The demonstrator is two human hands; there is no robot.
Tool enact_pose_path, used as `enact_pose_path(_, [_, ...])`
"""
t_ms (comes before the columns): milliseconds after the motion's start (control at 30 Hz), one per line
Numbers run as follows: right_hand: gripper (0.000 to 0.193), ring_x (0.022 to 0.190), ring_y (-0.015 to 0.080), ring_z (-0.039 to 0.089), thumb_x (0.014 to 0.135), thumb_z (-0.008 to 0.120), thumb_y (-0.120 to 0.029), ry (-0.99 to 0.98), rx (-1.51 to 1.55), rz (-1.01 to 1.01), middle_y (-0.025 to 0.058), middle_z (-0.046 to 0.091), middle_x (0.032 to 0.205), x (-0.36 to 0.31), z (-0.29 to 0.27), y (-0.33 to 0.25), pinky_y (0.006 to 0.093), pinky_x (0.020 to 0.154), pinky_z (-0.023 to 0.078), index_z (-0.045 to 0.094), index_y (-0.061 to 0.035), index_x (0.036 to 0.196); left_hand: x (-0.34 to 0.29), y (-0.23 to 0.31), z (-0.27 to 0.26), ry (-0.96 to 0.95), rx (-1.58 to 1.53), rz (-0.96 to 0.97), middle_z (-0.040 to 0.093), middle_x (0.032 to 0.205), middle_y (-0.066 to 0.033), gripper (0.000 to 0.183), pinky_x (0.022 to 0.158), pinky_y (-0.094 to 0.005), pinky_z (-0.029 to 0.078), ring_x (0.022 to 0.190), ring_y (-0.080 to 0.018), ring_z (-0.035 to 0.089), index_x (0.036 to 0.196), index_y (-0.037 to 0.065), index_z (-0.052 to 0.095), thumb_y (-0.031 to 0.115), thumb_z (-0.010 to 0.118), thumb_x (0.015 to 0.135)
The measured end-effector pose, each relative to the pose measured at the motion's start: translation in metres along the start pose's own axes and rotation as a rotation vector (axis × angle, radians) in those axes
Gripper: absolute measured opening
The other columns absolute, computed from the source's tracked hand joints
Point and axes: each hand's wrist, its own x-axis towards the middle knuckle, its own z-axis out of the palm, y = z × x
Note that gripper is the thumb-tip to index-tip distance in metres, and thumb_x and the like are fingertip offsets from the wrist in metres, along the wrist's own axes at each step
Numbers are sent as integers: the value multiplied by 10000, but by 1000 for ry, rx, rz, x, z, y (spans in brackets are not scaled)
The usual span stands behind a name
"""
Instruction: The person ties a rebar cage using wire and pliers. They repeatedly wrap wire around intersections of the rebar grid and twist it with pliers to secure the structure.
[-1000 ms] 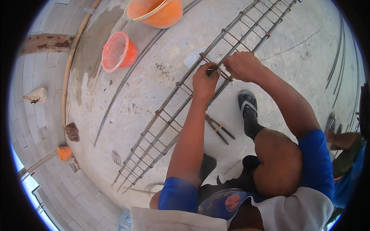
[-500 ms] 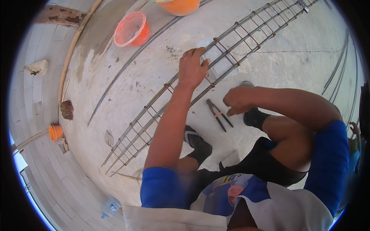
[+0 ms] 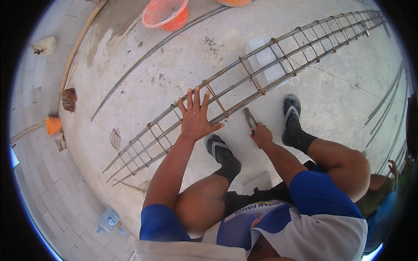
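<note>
A long rebar cage [image 3: 244, 103] of steel bars and square ties runs diagonally across the concrete floor, from lower left to upper right. My left hand [image 3: 196, 119] lies over its near part, fingers spread, fingertips at the far top bar. Just on the near side of the cage, my right hand [image 3: 262, 135] is closed around the handles of pincers [image 3: 249, 118]. Their dark jaws point toward the cage, and a bit of orange grip shows. How far the handles stand apart is hidden by my fingers.
Under the cage sits a pale block [image 3: 265, 58]. My sandalled feet flank the pincers. Beyond are an orange-red basin [image 3: 167, 19] and long loose bars [image 3: 148, 56]; more bars [image 3: 385, 98] lie at right. A clear bottle [image 3: 109, 221] stands lower left. Another person is at the right edge.
My right hand has come down onto the pincers and grasped them. My left hand has slid down the cage toward its lower-left end and spread its fingers. The view has shifted.
</note>
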Motion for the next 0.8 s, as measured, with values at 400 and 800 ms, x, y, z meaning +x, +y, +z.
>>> enact_pose_path(400, [329,775,316,667,788,515,-117,-814,-402,-329,173,675,871,-74,-236,-52,417,722,524,624,0,1075,0,-5,13,178,-25,47,199,1574,-190,1068,1124,-676,73,1469,-388,119,1511,160,297,556,776,642])
enact_pose_path(800, [701,1315,383,422,819,636,-34,290,-1110,-141,209,442,1367,-76,-434,-77,560,969,456,391,-229,1446,-7,-8,9,155,-40,19,180,1589,-147,1032,1150,-649,65,1480,-349,100,1522,200,272,573,733,677])
